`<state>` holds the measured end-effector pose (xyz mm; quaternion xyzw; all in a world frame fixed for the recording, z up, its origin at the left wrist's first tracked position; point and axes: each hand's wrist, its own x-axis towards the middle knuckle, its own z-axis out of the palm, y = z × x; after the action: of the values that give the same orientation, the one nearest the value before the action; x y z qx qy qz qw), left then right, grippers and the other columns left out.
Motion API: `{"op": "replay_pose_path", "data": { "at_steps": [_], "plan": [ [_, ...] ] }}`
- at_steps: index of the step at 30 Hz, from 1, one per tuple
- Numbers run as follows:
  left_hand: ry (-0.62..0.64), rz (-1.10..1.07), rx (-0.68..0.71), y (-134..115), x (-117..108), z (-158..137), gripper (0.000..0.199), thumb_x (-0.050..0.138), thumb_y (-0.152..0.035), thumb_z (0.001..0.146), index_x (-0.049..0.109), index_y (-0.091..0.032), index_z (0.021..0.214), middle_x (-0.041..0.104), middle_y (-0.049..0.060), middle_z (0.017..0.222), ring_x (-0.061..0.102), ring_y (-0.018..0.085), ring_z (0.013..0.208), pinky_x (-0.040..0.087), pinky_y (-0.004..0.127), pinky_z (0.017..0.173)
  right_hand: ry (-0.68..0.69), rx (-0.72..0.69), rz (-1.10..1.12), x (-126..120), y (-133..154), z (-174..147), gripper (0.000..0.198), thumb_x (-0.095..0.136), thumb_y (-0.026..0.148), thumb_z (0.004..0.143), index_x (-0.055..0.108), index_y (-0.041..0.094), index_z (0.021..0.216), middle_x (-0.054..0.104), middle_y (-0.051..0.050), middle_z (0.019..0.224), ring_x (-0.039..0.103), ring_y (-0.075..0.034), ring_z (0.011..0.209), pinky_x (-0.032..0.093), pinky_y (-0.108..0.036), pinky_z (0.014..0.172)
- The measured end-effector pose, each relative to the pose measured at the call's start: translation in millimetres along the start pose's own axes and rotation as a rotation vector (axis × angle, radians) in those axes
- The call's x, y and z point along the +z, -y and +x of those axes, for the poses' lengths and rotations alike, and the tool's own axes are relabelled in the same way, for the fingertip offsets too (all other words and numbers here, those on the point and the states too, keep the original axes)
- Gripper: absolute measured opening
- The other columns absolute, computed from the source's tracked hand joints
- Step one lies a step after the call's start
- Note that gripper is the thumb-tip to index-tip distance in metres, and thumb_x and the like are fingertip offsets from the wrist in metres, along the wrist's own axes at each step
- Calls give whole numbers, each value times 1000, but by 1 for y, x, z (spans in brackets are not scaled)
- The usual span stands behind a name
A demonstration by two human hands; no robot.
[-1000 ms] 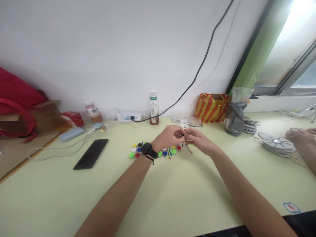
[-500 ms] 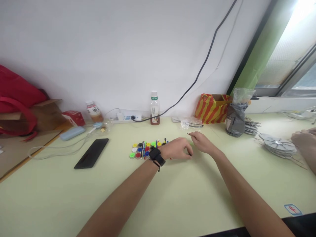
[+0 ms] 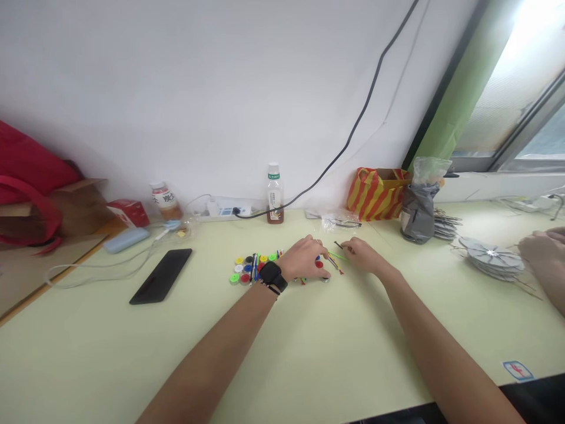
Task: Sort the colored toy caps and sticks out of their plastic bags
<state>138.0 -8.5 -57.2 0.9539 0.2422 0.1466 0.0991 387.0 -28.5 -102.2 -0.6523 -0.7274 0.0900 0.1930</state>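
Observation:
On the table, my left hand (image 3: 304, 259) reaches over a cluster of small round coloured discs (image 3: 247, 268), hiding many of them. Its thumb and forefinger are apart, and the thumb tip is at a dark disc (image 3: 325, 278). Beside that hand lie a red disc (image 3: 319, 265) and thin coloured strips (image 3: 335, 265). My right hand (image 3: 362, 255) is closed, pinching a thin black strip (image 3: 338, 244) whose end sticks out to the left. A bright green strip (image 3: 339, 255) lies just below its fingertips.
A black phone (image 3: 161, 277) lies at left. Along the wall stand a drink bottle (image 3: 274, 197), a power strip (image 3: 225, 208) and a striped bag (image 3: 377, 194). Stacked grey discs (image 3: 491, 259) sit at right, near another person's hand (image 3: 545, 253).
My left hand has drawn back to the left and loosened from the dark disc, uncovering discs and strips. My right hand has shifted slightly, still with the thin black strip.

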Motion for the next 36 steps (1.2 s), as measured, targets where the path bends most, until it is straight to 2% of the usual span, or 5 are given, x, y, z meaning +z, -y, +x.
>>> {"op": "replay_pose_path", "data": {
  "at_steps": [3, 10, 21, 26, 36],
  "plan": [
    [18, 29, -18, 3, 1, 0, 40, 78, -50, 79, 74, -22, 107, 68, 8, 102, 56, 29, 103, 48, 38, 88, 10, 43, 11, 0, -3, -1, 20, 55, 9, 81, 69, 17, 91, 67, -6, 85, 60, -17, 76, 39, -25, 68],
    [39, 28, -53, 6, 3, 1, 34, 75, -47, 83, 74, -21, 105, 70, 7, 104, 57, 29, 107, 47, 37, 90, 45, 65, 81, -3, 1, -2, 13, 58, 10, 78, 69, 18, 78, 73, -5, 80, 65, -17, 73, 43, -24, 65],
    [64, -4, -133, 8, -7, -3, 59, 76, -61, 77, 71, -22, 120, 70, 9, 111, 57, 32, 111, 44, 38, 94, 62, 21, 195, -3, 28, -6, 19, 59, 35, 90, 68, 19, 84, 74, -4, 78, 64, -17, 67, 44, -26, 60],
    [73, -22, -153, 12, -9, -5, 61, 74, -62, 79, 69, -21, 123, 70, 11, 115, 58, 33, 112, 45, 38, 94, 108, 14, 236, 2, 41, -10, 15, 61, 33, 90, 66, 19, 85, 71, -2, 70, 62, -16, 59, 43, -24, 57],
    [-138, -137, -156, 25, -34, -12, 47, 44, -55, 102, 74, -19, 102, 74, 8, 99, 64, 25, 97, 47, 33, 85, 85, -30, 198, 11, 64, -12, 20, 55, 26, 89, 69, 18, 77, 74, -5, 74, 63, -17, 66, 42, -25, 60]
  ]
}}
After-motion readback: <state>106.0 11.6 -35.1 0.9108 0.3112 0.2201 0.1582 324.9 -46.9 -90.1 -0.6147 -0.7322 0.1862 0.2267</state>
